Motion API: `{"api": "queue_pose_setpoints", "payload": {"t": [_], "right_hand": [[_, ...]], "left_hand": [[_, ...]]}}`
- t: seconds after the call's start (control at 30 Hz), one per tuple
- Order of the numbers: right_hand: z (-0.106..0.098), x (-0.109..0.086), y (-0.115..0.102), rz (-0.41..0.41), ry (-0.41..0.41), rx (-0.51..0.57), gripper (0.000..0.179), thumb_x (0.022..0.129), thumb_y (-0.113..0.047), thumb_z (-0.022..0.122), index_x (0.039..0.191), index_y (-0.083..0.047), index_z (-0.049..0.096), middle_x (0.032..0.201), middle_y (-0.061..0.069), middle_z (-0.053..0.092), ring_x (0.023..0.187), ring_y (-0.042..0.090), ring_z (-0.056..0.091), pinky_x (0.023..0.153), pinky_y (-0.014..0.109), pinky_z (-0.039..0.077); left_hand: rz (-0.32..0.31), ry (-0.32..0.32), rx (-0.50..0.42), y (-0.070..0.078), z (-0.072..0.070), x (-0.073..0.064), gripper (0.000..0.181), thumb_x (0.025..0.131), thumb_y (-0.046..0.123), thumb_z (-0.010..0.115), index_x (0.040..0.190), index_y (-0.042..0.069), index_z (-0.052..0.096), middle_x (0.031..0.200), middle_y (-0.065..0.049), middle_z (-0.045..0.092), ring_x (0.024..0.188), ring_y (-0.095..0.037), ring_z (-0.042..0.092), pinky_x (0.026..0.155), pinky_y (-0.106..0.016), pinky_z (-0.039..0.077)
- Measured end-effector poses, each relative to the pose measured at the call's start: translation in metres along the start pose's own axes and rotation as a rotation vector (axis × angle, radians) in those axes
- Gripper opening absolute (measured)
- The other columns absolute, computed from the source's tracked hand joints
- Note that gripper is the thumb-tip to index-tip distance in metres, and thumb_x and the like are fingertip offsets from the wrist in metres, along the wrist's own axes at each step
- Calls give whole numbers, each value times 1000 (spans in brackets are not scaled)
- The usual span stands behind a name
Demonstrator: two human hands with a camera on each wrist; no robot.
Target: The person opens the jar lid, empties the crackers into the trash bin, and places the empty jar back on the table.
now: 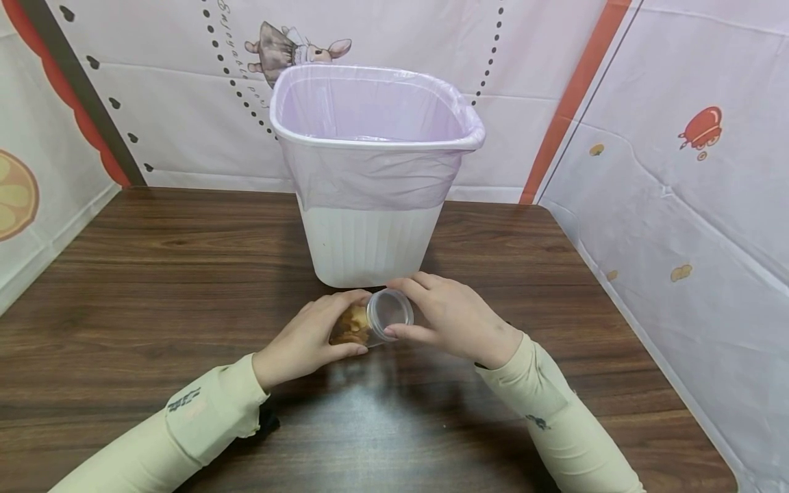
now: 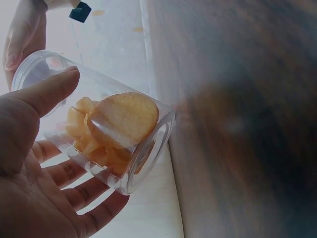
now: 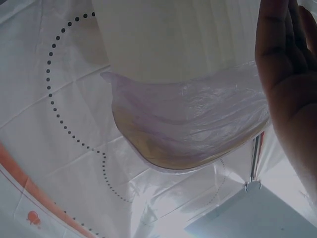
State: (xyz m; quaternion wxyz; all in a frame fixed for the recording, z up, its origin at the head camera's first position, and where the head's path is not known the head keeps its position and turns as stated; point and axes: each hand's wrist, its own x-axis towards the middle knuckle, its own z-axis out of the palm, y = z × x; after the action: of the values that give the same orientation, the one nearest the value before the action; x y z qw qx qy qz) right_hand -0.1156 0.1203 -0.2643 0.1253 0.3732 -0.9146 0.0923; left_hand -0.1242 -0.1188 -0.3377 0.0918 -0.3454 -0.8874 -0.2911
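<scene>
Two hands on one clear jar (image 1: pixel 373 322) right now, and it's tipped over rather than upright. The left hand (image 1: pixel 314 339) has its grip wrapped round the body, thumb on one side and fingers curled along the other. The right hand (image 1: pixel 456 318) has a narrow grip at the round end — thumb and finger on opposite edges of the rim. Can't tell if that end is capped or uncovered, or whether the jar touches the table (image 1: pixel 154 274).

Inside are some yellowish snack pieces (image 2: pixel 124 119), with one big round slice up against the side. All of this is just in front of a white bin (image 1: pixel 370 246) standing on the table — tall thing, with a thin purple liner (image 1: pixel 382 178) folded over its rim. Behind it hangs a pale printed cloth (image 1: pixel 394 34) with a rabbit in a dress on it.
</scene>
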Motion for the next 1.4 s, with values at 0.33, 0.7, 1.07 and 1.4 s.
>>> {"api": "queue_pose_setpoints", "payload": {"t": [0.33,0.7,1.07,1.4], "right_hand": [[1,-1,-2,55,20,-65,63,75,-62,70,114,-13,62,84,-5,63,69,11,59,62,29,50],[8,0,-5,97,52,-73,55,72,-63,71,96,-14,63,73,-7,57,59,6,49,54,24,43],[10,0,-7,72,45,-70,55,74,-57,74,102,-11,63,82,-5,62,66,9,58,58,26,49],[9,0,-3,6,45,-65,59,72,-51,78,111,-10,62,91,-1,64,71,11,62,61,28,52]], "left_hand": [[-1,1,-1,0,0,0,76,73,33,83,136,9,47,124,-4,62,107,-16,60,91,-40,48],[5,5,1,0,0,0,75,73,33,83,135,10,48,124,-3,62,108,-16,60,91,-39,48],[7,7,-5,-1,1,0,75,73,33,84,135,10,48,123,-2,62,107,-15,60,90,-38,49],[5,1,-8,-1,1,0,75,73,33,84,135,10,48,125,-3,62,109,-16,60,91,-39,48]]}}
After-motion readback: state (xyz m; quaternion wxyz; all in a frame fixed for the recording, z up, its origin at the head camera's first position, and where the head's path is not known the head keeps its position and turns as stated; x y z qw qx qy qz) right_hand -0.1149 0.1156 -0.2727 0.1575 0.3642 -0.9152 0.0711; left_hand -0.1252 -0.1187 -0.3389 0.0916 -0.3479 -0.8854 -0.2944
